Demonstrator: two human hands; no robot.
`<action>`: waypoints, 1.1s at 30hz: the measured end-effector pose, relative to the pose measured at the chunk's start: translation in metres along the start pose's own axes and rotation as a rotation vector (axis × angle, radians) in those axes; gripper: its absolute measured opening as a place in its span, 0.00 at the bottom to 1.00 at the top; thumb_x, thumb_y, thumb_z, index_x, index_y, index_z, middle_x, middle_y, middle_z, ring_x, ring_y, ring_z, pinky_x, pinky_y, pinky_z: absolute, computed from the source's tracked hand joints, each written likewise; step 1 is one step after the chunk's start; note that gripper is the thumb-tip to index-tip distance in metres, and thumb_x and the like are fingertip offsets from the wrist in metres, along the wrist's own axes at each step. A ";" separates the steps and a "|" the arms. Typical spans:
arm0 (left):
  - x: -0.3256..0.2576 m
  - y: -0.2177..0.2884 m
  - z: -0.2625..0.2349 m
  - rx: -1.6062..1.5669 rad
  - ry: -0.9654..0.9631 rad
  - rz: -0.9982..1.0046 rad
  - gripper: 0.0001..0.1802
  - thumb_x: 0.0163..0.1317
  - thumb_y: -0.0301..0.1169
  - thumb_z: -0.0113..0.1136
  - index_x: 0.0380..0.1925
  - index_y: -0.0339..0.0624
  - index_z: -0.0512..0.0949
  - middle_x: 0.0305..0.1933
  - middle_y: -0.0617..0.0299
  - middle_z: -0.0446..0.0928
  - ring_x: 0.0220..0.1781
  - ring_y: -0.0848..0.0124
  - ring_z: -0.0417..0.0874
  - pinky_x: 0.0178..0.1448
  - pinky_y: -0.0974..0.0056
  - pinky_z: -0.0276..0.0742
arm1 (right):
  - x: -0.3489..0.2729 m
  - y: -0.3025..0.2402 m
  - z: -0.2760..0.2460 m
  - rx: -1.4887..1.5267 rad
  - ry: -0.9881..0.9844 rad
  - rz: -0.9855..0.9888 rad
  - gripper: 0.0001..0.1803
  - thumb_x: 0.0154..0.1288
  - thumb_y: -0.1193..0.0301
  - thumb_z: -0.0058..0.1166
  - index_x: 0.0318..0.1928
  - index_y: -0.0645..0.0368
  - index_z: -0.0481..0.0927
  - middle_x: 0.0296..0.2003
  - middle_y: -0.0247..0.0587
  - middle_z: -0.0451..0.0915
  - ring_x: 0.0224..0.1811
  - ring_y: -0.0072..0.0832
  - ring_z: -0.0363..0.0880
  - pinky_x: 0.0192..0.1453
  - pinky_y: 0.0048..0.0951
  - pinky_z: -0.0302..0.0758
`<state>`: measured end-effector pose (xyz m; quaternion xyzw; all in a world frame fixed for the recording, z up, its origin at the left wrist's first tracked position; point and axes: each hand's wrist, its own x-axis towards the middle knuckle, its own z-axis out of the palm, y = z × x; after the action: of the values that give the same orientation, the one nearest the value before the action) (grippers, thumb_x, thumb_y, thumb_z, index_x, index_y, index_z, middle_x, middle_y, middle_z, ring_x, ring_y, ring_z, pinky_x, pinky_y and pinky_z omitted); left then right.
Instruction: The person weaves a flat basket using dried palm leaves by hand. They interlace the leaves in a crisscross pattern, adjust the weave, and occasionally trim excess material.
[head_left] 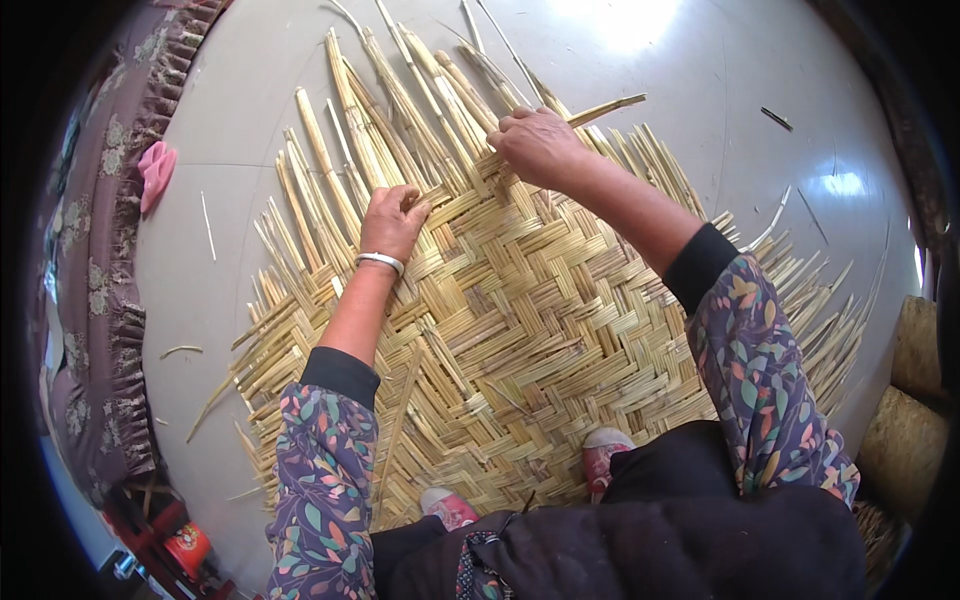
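Note:
A herringbone-woven reed mat (530,300) covers the floor in front of me, with loose split reeds (400,95) fanning out past its far edge. My right hand (540,147) is closed on a flattened reed strip (608,108), whose free end sticks out to the right. That strip lies crosswise near the far edge of the weave. To the left and slightly nearer, my left hand (393,225) has its thumb and fingers pinched at the same edge, on what looks like a reed strip. Its fingertips are partly hidden.
My shoes (606,455) stand on the mat's near part. Reed scraps (208,226) lie on the grey floor. At left hang a ruffled purple cloth (115,250) and a pink cloth (157,175). Brown blocks (905,440) stand at right, and a red object (187,547) sits lower left.

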<state>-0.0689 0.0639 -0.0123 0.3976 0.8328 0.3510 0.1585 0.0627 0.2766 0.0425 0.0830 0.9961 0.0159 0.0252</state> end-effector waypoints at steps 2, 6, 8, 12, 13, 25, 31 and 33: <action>0.003 0.006 0.001 0.065 -0.026 0.005 0.14 0.51 0.31 0.66 0.38 0.41 0.78 0.36 0.57 0.72 0.37 0.66 0.79 0.44 0.66 0.76 | 0.009 0.005 0.002 -0.040 -0.131 -0.038 0.09 0.57 0.68 0.55 0.38 0.54 0.81 0.33 0.34 0.82 0.45 0.30 0.79 0.44 0.33 0.77; 0.004 0.006 -0.002 0.127 -0.037 0.039 0.12 0.52 0.30 0.65 0.37 0.42 0.78 0.36 0.57 0.72 0.37 0.66 0.78 0.44 0.66 0.75 | 0.018 0.003 -0.009 0.045 -0.166 -0.036 0.06 0.55 0.67 0.58 0.34 0.52 0.81 0.32 0.35 0.82 0.41 0.32 0.81 0.40 0.33 0.77; 0.004 0.001 -0.002 0.148 -0.025 0.039 0.12 0.52 0.29 0.65 0.37 0.41 0.78 0.36 0.57 0.72 0.37 0.66 0.78 0.44 0.65 0.76 | 0.023 -0.001 -0.013 0.093 -0.180 -0.027 0.05 0.57 0.68 0.56 0.35 0.50 0.80 0.33 0.36 0.82 0.40 0.33 0.81 0.40 0.34 0.77; 0.008 0.004 0.002 0.166 -0.035 0.001 0.11 0.52 0.29 0.65 0.36 0.41 0.78 0.36 0.56 0.73 0.36 0.66 0.79 0.44 0.65 0.76 | 0.018 0.004 -0.013 0.124 -0.193 -0.035 0.03 0.59 0.70 0.54 0.34 0.53 0.78 0.30 0.37 0.80 0.37 0.34 0.81 0.40 0.37 0.76; 0.008 0.003 0.002 0.157 -0.026 -0.004 0.11 0.51 0.29 0.65 0.36 0.41 0.78 0.36 0.56 0.73 0.36 0.66 0.79 0.44 0.65 0.76 | 0.019 0.002 -0.019 0.139 -0.233 -0.010 0.04 0.59 0.69 0.54 0.35 0.52 0.79 0.32 0.37 0.81 0.38 0.35 0.81 0.41 0.36 0.76; 0.005 0.005 -0.005 0.011 -0.011 -0.114 0.15 0.48 0.35 0.70 0.33 0.40 0.78 0.36 0.59 0.74 0.38 0.69 0.79 0.46 0.67 0.76 | 0.038 0.021 -0.015 0.523 -0.445 0.088 0.13 0.51 0.65 0.64 0.28 0.59 0.76 0.24 0.37 0.79 0.26 0.27 0.78 0.30 0.30 0.72; 0.014 0.006 -0.004 0.120 -0.092 -0.188 0.17 0.46 0.37 0.71 0.32 0.42 0.77 0.36 0.57 0.74 0.38 0.65 0.79 0.46 0.63 0.76 | 0.050 0.030 0.008 0.716 -0.515 0.089 0.12 0.52 0.67 0.64 0.27 0.60 0.75 0.20 0.36 0.78 0.22 0.25 0.76 0.25 0.28 0.71; 0.023 0.006 -0.004 0.111 -0.161 -0.241 0.16 0.46 0.37 0.70 0.31 0.41 0.77 0.36 0.57 0.74 0.37 0.64 0.79 0.45 0.63 0.75 | 0.058 0.037 0.018 0.810 -0.608 0.132 0.11 0.53 0.69 0.64 0.26 0.61 0.75 0.19 0.35 0.77 0.20 0.24 0.75 0.23 0.26 0.70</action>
<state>-0.0821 0.0826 -0.0045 0.3297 0.8773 0.2496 0.2435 0.0130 0.3232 0.0236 0.1496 0.8627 -0.3947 0.2785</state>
